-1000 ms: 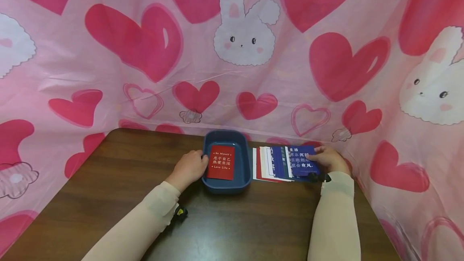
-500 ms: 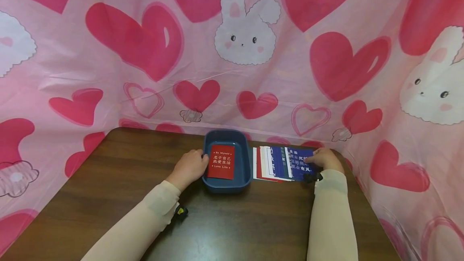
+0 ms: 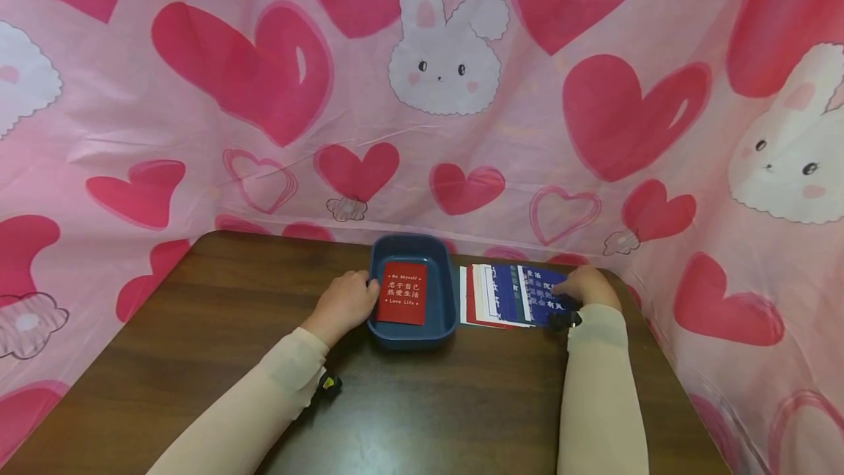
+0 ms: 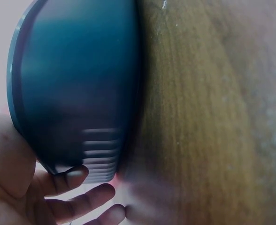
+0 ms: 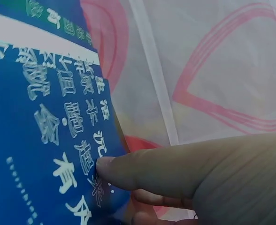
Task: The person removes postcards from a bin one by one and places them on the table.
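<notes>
My left hand grips the left rim of a dark blue rectangular tray. In the left wrist view, the thumb side lies at the rim of the tray and the fingers curl around its ribbed outer end. A red card with pale lettering lies in the tray. To the tray's right, my right hand pinches the right edge of a blue card with white characters. Its thumb presses on the card's face, with fingers bent behind the edge. That blue card lies at the right end of overlapping cards.
The fanned cards, white, red, green and blue, sit close beside the tray's right wall. Everything stands on a brown wooden table, near its back edge. A pink curtain with hearts and rabbits hangs behind and along both sides.
My right hand has shifted a little left, bringing the blue card with it over the row of cards. My left hand and the tray have stayed in place.
</notes>
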`<act>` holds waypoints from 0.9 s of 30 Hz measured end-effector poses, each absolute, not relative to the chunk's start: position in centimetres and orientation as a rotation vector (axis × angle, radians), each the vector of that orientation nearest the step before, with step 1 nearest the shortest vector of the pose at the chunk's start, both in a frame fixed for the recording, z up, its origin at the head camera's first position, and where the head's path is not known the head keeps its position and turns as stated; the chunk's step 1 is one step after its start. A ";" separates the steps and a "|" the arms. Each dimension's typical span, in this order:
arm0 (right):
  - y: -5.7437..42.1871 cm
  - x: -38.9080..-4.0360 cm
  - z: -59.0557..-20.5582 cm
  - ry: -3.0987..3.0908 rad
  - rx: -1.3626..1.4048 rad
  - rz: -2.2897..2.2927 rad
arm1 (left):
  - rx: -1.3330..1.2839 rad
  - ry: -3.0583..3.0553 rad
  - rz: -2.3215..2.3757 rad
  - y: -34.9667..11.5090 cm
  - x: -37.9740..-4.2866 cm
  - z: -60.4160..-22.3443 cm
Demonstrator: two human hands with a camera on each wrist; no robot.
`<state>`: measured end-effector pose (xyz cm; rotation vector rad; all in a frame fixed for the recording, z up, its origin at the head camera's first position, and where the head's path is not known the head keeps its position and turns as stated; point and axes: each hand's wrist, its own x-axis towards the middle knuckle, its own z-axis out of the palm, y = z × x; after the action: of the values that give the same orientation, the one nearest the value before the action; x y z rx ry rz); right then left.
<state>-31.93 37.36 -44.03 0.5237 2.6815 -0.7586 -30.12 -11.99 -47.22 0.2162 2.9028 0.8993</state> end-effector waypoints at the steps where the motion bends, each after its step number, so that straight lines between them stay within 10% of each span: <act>1: 37.5 -32.0 -44.1 2.668 0.528 -0.778 | 0.214 2.901 0.904 -12.0 -30.1 -47.2; 12: 36.7 -32.1 -42.6 2.652 0.517 -1.098 | 0.207 2.894 0.922 -12.0 -30.2 -47.4; 27: 22.2 -32.6 -38.0 2.684 -0.159 -1.190 | 0.230 2.972 0.874 -11.8 -29.8 -47.2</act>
<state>-32.58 22.24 -37.97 -0.1587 2.6840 -1.1897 -29.78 -11.84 -47.16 0.2296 2.9716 0.8744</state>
